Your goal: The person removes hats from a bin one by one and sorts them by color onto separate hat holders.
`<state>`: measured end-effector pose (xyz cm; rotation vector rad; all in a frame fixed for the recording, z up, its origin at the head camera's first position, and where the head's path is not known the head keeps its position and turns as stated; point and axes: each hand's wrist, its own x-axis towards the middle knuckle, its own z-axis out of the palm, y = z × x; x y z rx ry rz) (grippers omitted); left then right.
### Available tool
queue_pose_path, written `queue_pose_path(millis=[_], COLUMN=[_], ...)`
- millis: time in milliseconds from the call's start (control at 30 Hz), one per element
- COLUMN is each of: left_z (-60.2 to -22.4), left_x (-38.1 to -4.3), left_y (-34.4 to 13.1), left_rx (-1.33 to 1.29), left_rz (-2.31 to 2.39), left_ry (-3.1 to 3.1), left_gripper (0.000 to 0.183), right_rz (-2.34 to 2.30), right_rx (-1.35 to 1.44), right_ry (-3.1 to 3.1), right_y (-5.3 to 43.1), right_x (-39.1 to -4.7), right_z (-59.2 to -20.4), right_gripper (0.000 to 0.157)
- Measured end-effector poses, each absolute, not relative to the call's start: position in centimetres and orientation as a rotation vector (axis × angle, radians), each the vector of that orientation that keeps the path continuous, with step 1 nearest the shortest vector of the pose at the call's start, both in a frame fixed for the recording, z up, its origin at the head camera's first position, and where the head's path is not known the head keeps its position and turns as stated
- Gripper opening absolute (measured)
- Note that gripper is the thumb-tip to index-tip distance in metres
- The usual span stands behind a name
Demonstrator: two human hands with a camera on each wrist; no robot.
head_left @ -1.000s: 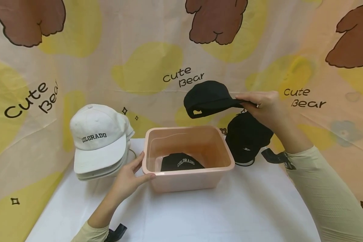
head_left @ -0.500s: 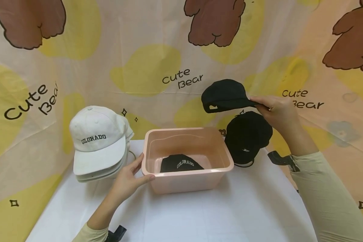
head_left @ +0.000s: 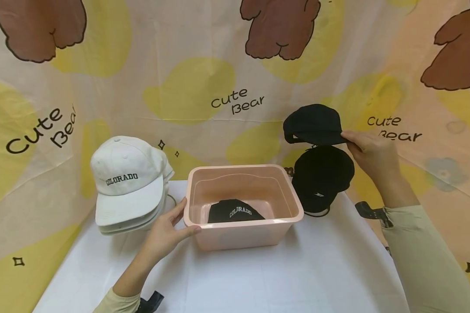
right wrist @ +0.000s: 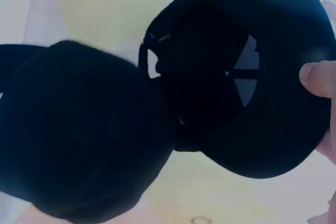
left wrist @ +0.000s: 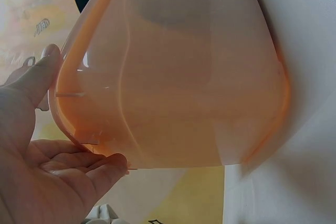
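Observation:
My right hand (head_left: 374,154) pinches a black cap (head_left: 312,124) by its brim, just above a stack of black caps (head_left: 323,174) at the right of the bin. In the right wrist view the held cap (right wrist: 207,61) shows its underside and back strap opening, with the thumb on the brim. My left hand (head_left: 166,234) grips the left rim of a pink plastic bin (head_left: 243,237); the left wrist view shows thumb and fingers at the rim of the bin (left wrist: 173,87). Inside the bin lies a black cap marked COLORADO (head_left: 236,211), partly hidden by the front wall.
A stack of white caps (head_left: 127,174), the top one lettered COLORADO, stands on the left of the white table (head_left: 235,282). A patterned bear cloth (head_left: 192,87) hangs right behind the table.
My right hand has carried the black cap rightward, from above the bin to over the black stack. My left hand keeps its grip on the bin, which stays put.

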<state>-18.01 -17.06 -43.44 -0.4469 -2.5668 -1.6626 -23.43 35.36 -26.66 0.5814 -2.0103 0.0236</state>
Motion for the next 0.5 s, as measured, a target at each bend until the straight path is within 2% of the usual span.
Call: queue_pose_path(millis=[500], left_z=[-43.5], left_x=[-18.0], left_y=[-17.0], left_rx=[-0.431], left_rz=[-1.679], left_ry=[-2.562], left_gripper=[0.108], right_rz=[0.022], right_rx=[0.484], right_ry=[-1.964], right_y=[38.1], right_x=[-22.6], right_z=[-30.7], right_gripper=[0.024])
